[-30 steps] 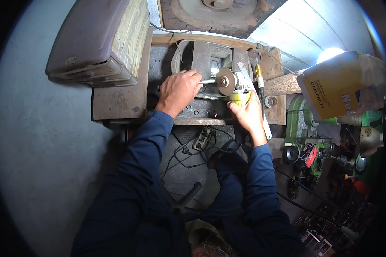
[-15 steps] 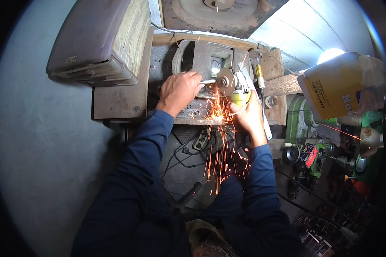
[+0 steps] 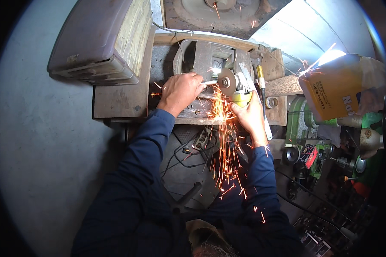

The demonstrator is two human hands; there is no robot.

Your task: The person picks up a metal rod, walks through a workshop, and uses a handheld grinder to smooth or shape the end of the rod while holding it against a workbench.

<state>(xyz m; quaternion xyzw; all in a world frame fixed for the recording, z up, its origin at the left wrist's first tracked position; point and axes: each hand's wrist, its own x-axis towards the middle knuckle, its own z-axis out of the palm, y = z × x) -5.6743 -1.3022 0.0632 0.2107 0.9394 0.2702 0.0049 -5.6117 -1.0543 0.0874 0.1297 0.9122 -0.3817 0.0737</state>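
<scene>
A thin pale rod (image 3: pixel 209 82) sticks out from between the closed thumb and fingers of my left hand (image 3: pixel 179 93). Its far end reaches the left edge of a round brown disc (image 3: pixel 227 81) on an angle grinder (image 3: pixel 241 99) with a yellow-green body. My right hand (image 3: pixel 249 115) wraps round that grinder, its thumb on the near side. Orange sparks (image 3: pixel 222 112) pour from where rod and disc meet, down over the bench edge toward my lap. The part of the rod inside my left fist is hidden.
A wooden bench (image 3: pixel 120 103) carries a grey drawer cabinet (image 3: pixel 88 43) on the left. To the right are a yellow-handled tool (image 3: pixel 260 77), a metal ring (image 3: pixel 271 102), a yellow box (image 3: pixel 332 88) and a green machine (image 3: pixel 298 118). Cables and a power strip (image 3: pixel 200 139) lie below.
The spark stream is denser and reaches farther down, with stray sparks by the box and my right sleeve. Both hands, rod and grinder stay nearly in place.
</scene>
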